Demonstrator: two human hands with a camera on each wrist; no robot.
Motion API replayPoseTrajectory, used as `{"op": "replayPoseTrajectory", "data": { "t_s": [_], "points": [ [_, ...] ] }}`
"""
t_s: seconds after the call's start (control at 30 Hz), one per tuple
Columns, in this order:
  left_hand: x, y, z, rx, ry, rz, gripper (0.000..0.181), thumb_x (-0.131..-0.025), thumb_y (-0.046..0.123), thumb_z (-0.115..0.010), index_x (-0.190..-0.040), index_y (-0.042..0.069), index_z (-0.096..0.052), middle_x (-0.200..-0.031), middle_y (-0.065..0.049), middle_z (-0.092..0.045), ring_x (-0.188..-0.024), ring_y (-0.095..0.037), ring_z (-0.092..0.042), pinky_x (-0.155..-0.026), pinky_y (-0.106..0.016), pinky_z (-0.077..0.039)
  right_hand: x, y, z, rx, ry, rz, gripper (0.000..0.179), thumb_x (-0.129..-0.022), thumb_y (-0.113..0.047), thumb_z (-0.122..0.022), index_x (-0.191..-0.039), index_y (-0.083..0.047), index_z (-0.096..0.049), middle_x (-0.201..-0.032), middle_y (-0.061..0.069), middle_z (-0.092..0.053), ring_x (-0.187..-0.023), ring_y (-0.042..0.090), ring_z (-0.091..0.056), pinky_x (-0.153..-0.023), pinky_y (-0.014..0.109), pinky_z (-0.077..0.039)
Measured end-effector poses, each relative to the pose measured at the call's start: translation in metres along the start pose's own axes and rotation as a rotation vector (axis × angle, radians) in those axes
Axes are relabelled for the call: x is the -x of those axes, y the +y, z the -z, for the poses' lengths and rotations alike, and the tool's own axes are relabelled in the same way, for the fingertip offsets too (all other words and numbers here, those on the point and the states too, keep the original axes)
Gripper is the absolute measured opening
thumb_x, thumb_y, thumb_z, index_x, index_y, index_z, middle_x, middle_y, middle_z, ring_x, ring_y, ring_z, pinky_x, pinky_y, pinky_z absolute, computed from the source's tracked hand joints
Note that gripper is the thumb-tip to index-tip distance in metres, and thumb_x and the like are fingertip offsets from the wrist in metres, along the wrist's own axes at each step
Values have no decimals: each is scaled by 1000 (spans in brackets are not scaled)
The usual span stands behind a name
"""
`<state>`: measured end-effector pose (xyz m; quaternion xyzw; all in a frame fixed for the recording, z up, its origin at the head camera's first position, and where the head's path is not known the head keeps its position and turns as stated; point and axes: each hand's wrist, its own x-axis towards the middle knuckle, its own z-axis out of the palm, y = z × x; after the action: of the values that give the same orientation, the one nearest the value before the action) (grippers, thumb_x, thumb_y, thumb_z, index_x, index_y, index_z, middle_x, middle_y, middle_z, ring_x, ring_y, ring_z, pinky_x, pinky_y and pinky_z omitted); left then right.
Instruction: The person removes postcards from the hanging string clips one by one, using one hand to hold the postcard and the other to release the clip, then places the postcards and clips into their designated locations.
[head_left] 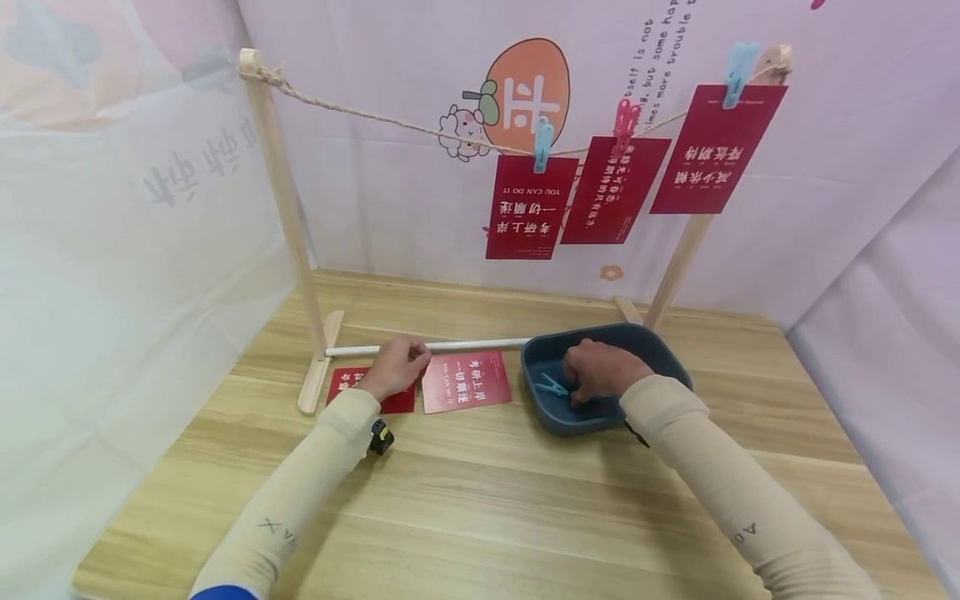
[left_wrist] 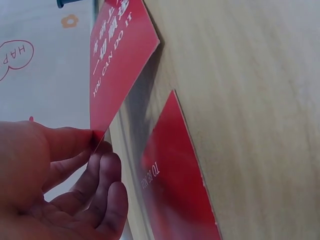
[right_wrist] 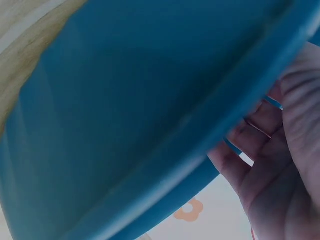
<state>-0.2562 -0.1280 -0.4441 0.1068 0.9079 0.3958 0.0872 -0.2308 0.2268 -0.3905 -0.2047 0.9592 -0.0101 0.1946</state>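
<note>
My left hand (head_left: 395, 367) pinches the left edge of a red card (head_left: 467, 382) printed with white characters and "YOU CAN DO IT". In the left wrist view, thumb and fingers grip the corner of this card (left_wrist: 120, 60), which is tilted up from the table. Below that hand lies a second red card (left_wrist: 175, 175), partly covered by it in the head view. My right hand (head_left: 603, 368) reaches down into a dark blue basin (head_left: 555, 425), its fingers bent and spread. Just left of its fingers is a light blue clothespin (head_left: 552, 385). In the right wrist view, the basin's rim hides its fingertips.
A twine line (head_left: 390, 119) runs between two wooden posts (head_left: 281, 192). Three red cards hang from it by clothespins, including a blue one (head_left: 543, 143) and a pink one (head_left: 625, 125). A white rod (head_left: 480, 344) lies along the stand's base, behind the cards.
</note>
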Motion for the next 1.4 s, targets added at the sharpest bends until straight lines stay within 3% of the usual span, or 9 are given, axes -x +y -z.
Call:
{"op": "replayPoseTrajectory", "data": {
  "t_s": [0.27,0.43,0.6,0.83,1.13,1.4],
  "points": [
    [-3,0,-2,-38,6,11,22,-108,15,-61,-119,1,-72,-106,-16,-74,-74,-17,-63,-61,-25,-54,1,-1,-1,1,0,2,27,-83,-27,-92,-95,-11,-74,-86,0,-70,-73,13,-62,-69,31,-56],
    [-2,4,-1,-20,5,23,26,-107,14,-61,-127,-1,-69,-115,-19,-72,-71,-17,-64,-57,-27,-56,3,4,2,-35,4,13,31,-82,-30,-93,-100,-9,-77,-90,1,-74,-77,12,-66,-73,33,-60],
    [-1,7,-1,-14,16,21,28,-107,14,-62,-129,-1,-68,-121,-18,-71,-89,-22,-68,-68,-29,-60,7,9,12,-70,21,7,45,-85,-33,-91,-119,-7,-77,-107,8,-76,-92,17,-70,-88,42,-64],
    [1,17,-2,-17,23,-4,32,-106,18,-63,-133,0,-65,-124,-15,-72,-115,-29,-68,-101,-42,-60,11,9,27,-92,63,68,51,-89,-31,-86,-129,-2,-72,-120,16,-77,-103,24,-74,-96,46,-63],
    [1,35,-1,-17,29,-91,34,-105,19,-65,-133,-1,-65,-125,-15,-72,-117,-29,-69,-103,-43,-59,19,4,47,-98,158,127,55,-88,-30,-88,-132,-1,-72,-124,17,-77,-111,31,-76,-96,46,-63],
    [2,46,2,-26,29,-108,36,-106,21,-63,-134,-1,-65,-127,-14,-72,-119,-29,-68,-103,-43,-59,25,-2,56,-98,204,158,54,-87,-28,-89,-130,-2,-73,-124,18,-77,-111,34,-76,-95,46,-64]
  ]
}}
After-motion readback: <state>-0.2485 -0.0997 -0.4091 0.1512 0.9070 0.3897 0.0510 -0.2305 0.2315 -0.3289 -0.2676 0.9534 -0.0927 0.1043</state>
